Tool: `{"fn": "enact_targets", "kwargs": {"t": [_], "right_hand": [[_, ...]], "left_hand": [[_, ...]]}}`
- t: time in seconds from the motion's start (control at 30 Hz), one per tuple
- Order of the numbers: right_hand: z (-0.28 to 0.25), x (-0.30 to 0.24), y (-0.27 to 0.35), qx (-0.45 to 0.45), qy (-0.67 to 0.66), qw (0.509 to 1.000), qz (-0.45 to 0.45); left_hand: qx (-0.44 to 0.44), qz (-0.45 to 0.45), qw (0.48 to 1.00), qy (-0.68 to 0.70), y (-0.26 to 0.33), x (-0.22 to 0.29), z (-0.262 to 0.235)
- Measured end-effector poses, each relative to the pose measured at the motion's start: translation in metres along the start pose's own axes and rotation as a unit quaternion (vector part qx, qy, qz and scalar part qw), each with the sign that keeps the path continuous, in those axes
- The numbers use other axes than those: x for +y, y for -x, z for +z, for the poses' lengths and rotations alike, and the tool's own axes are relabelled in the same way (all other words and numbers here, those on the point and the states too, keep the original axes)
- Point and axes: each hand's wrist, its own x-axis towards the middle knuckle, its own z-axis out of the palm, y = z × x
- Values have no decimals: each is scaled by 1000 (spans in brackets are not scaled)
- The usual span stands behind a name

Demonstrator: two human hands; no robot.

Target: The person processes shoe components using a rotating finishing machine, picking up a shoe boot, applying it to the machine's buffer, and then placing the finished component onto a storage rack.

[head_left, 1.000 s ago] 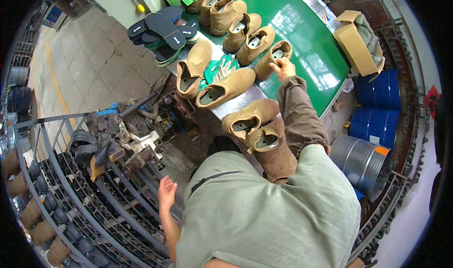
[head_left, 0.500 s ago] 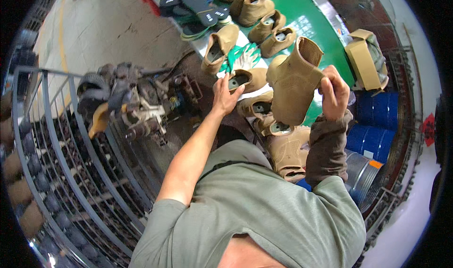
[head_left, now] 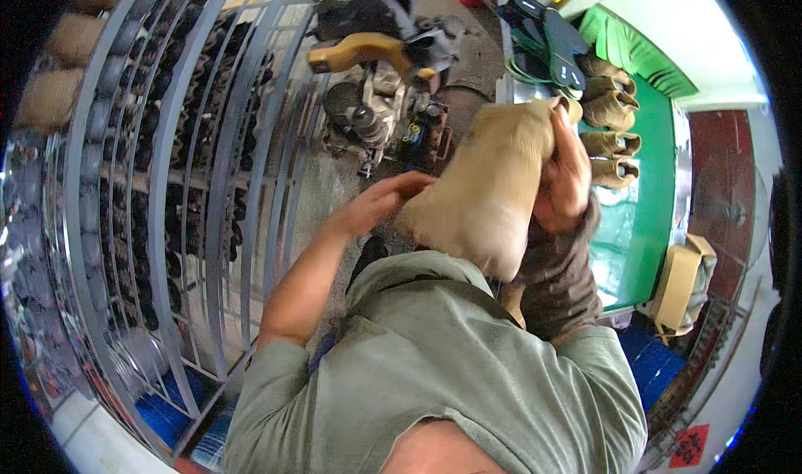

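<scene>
A tan suede-like boot (head_left: 484, 173) is held up in front of my body, slightly blurred by motion. My right hand (head_left: 565, 173) is closed on its right side, near the upper end of the boot. On the other side, my left hand (head_left: 376, 205) has its fingers stretched toward the boot's left edge. Its fingertips are at that edge, and I cannot tell whether they touch it. Several similar tan boots (head_left: 614, 111) stand in a row on the green tabletop (head_left: 639, 244) to the right.
On the left stands a grey metal rack (head_left: 171, 190) filled with dark objects. A machine (head_left: 376, 106) with a yellow curved part is ahead. Dark flat soles (head_left: 547, 40) lie at the table's far end. An open cardboard box (head_left: 678, 286) and blue drums (head_left: 643, 361) are at right.
My view has turned left toward the rack and machine. The boot has come closer to my body and tipped over. My left hand has left the boot on the table.
</scene>
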Motion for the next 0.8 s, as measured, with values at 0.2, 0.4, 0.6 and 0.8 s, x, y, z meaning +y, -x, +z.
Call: {"fn": "enact_targets", "kwargs": {"t": [0.2, 0.4, 0.6, 0.8], "right_hand": [[2, 90, -91, -150, 1, 978, 142], [49, 98, -42, -178, 222, 955, -90], [82, 120, -84, -35, 426, 881, -204], [99, 124, -97, 68, 609, 742, -270]], "left_hand": [[207, 99, 960, -160, 91, -2, 30], [336, 128, 882, -304, 99, -20, 29], [394, 93, 854, -326, 80, -31, 3], [371, 48, 866, -331, 80, -6, -1]]}}
